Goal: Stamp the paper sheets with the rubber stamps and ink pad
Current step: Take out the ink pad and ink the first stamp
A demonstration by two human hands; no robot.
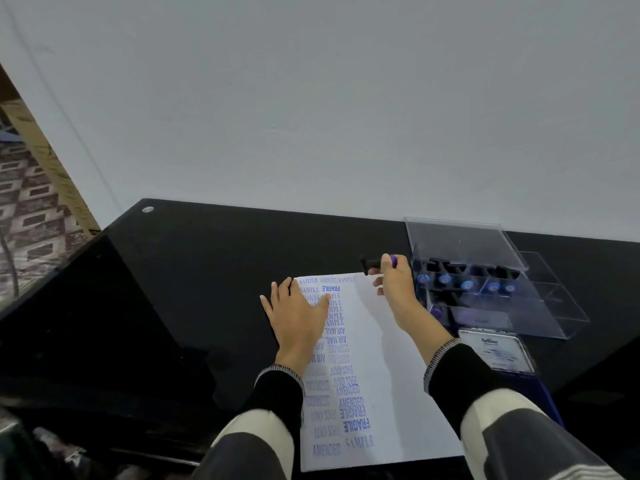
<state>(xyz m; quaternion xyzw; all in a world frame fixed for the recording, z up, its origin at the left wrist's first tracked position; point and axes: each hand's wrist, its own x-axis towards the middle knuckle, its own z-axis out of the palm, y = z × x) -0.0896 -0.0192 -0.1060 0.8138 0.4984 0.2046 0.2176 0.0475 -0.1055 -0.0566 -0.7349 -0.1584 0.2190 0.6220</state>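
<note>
A white paper sheet (388, 372) lies on the black glass table (207, 271), its left half covered with several blue stamped words. My left hand (298, 317) rests flat on the sheet's upper left part, fingers spread. My right hand (394, 285) hovers over the sheet's far right corner and grips a rubber stamp (375, 263) with a black body and purple top. The ink pad (497, 349), lid open with a white label, sits to the right of the sheet.
A clear plastic case (485, 271) with its lid raised holds several more blue-topped stamps at the right, against the white wall (311, 98). A second lower black surface (86, 306) adjoins the table on the left.
</note>
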